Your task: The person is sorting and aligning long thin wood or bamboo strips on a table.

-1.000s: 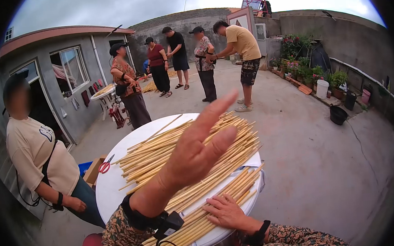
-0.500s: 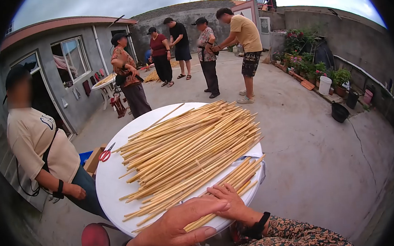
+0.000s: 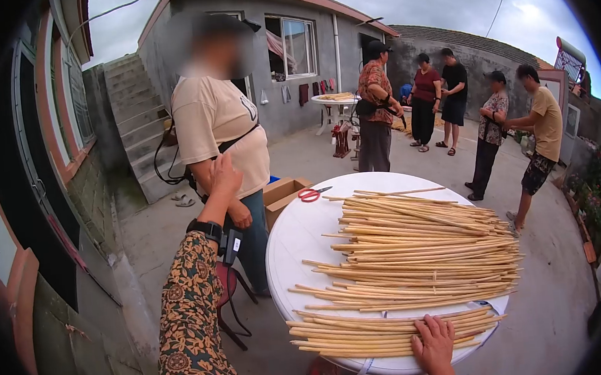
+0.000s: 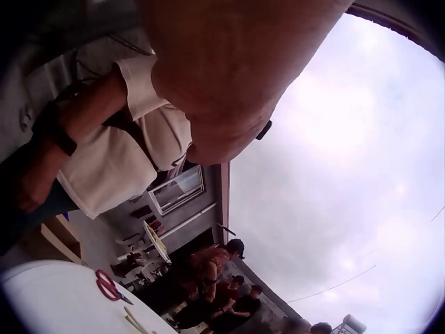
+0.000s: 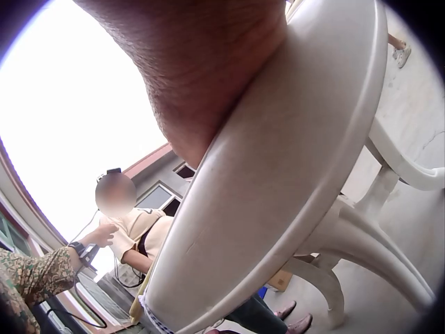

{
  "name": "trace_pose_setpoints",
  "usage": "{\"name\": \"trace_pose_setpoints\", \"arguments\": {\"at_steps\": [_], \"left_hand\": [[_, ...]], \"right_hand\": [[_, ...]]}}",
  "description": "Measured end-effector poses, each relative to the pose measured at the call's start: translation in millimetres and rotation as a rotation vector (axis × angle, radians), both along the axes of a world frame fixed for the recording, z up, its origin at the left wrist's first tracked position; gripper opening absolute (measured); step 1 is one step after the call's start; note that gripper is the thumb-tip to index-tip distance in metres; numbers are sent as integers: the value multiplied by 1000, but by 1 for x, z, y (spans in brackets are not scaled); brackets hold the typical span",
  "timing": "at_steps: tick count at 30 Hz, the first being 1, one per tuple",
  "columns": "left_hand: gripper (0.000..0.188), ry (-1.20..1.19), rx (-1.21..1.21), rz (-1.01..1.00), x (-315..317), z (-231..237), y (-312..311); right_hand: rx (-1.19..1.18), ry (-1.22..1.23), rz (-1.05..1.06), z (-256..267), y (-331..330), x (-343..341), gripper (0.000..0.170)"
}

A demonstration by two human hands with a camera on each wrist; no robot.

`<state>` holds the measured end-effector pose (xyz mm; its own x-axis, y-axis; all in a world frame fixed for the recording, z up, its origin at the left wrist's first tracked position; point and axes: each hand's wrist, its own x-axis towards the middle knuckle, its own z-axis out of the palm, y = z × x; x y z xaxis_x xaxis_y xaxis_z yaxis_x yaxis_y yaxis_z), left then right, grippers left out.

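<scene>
Resting on the near row of dry stalks (image 3: 367, 336), the right hand (image 3: 434, 345) has its fingers laid over the tops, toward the row's right end; grip wide, not closed round anything. Left hand (image 3: 223, 181) is up off the desk (image 3: 293, 233), in front of the person in the light T-shirt (image 3: 220, 109), grip loose, nothing seen in it. Stalks all lie on the round white desk: the small row by the near rim, the bigger pile (image 3: 417, 256) just beyond, thin gap between. Red-handled scissors (image 3: 309, 194) sit by the far left rim, points clear of the stalks.

Step in hand looks like steadying the small row. Do it well: light, even pressure across all the stalks, fingers spread so outer ones can't roll off the rim; too hard could crack hollow-looking ones. Ends are ragged, so square them with both hands; don't let the rows mix.
</scene>
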<state>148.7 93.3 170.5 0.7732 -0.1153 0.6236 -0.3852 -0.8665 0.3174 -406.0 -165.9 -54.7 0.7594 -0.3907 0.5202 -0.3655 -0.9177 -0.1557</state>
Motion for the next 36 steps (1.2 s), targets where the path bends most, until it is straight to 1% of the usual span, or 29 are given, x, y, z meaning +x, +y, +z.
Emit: {"name": "trace_pose_setpoints", "arguments": {"at_steps": [1,3,4,5,7,8,9,10,11,13,14,15,16,17,18,20,21,22,23,24,25,26,28,30,32,33,34,36], "left_hand": [[57,86,7,117,13,6,12],[57,182,0,139,32,4,33],[57,241,3,137,38,-4,36],[51,201,-54,142,46,-18,31],[52,386,-77,-2,51,-24,2],[57,386,4,-161,45,-22,-23],[59,331,10,-301,17,-11,-63],[61,281,14,-537,-11,7,-102],[67,355,77,-745,-58,40,-144],[82,243,117,-1236,-136,93,-227],[81,205,136,-1361,-168,118,-262],[79,237,255,-1349,-204,148,-283],[77,108,247,-1313,-224,162,-309],[77,283,133,-1330,-239,174,-327],[73,179,172,-1364,-242,174,-358],[64,188,184,-1479,-280,154,-348],[54,167,78,-1551,-301,132,-324],[52,166,56,-1640,-318,105,-303],[51,63,139,-1697,-326,69,-294],[48,282,268,-1729,-345,64,-247],[45,284,241,-1755,-349,30,-233],[45,272,267,-1774,-350,4,-213],[37,463,350,-1765,-358,-14,-165],[37,539,430,-1717,-363,-33,-130],[39,467,442,-1713,-368,-62,-106],[41,606,429,-1689,-373,-61,-93],[41,597,337,-1691,-373,-86,-86],[39,702,246,-1634,-378,-115,-77]], "right_hand": [[-26,-8,9,0,-3,2,38],[-59,1,24,0,-2,2,33],[-49,19,25,2,-1,0,34],[-42,36,22,6,0,-1,35],[-29,61,19,7,0,1,37],[-19,71,12,4,-2,-1,37],[-9,80,10,1,-3,1,38],[2,62,10,0,1,2,39],[9,40,2,0,3,4,39],[18,8,-14,0,0,2,40],[9,9,-10,-1,0,3,40],[-8,11,-4,1,0,4,39],[-18,6,-8,1,0,2,39],[-31,15,-13,0,-2,1,40],[-38,11,-14,0,-3,5,40],[-45,27,-15,2,-1,0,41],[-48,17,-15,0,-2,0,42],[-47,8,-14,0,0,3,42],[-48,7,-13,2,0,4,41],[-49,10,-15,3,1,1,41],[-58,9,-16,2,0,1,41],[-64,8,-14,2,-1,1,42],[-71,5,-10,-1,-2,1,42],[-60,10,-4,-2,-1,-1,42],[-74,-5,-4,-1,-1,1,42],[-75,-10,-13,1,1,1,42],[-68,-14,-11,2,1,1,42],[-56,-22,-8,1,1,0,42]]}}
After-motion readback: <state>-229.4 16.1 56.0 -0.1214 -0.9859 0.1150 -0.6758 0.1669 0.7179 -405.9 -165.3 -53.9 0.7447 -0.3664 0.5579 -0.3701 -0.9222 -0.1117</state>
